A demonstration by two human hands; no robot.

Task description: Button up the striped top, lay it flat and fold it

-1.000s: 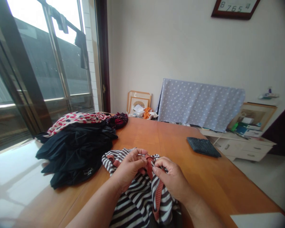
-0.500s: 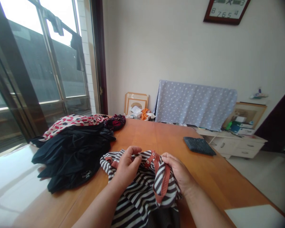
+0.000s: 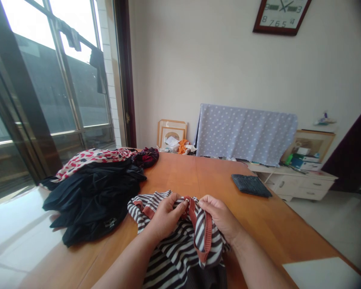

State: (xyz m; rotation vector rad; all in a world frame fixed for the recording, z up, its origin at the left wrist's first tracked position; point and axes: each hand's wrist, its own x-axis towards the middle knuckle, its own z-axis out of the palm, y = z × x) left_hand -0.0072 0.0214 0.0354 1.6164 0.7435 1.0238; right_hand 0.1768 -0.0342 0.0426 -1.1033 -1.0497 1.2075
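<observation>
Left hand (image 3: 165, 215) and right hand (image 3: 218, 215) grasping a striped knit garment (image 3: 171, 257) between them

Both pinch its coral ribbed trim (image 3: 209, 233) near a small metal snap (image 3: 187, 200); whether it is fastened cannot be told, and the trim below hangs loose

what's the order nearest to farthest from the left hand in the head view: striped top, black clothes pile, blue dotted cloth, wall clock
1. Black-and-white striped knit top: pinched in the left hand, right under it.
2. Black fabric clothing pile: on the wooden table, to the hand's left.
3. Pale blue polka-dot cloth: beyond the table's far edge, ahead and right.
4. Dark-framed wall clock: high on the far wall.
</observation>
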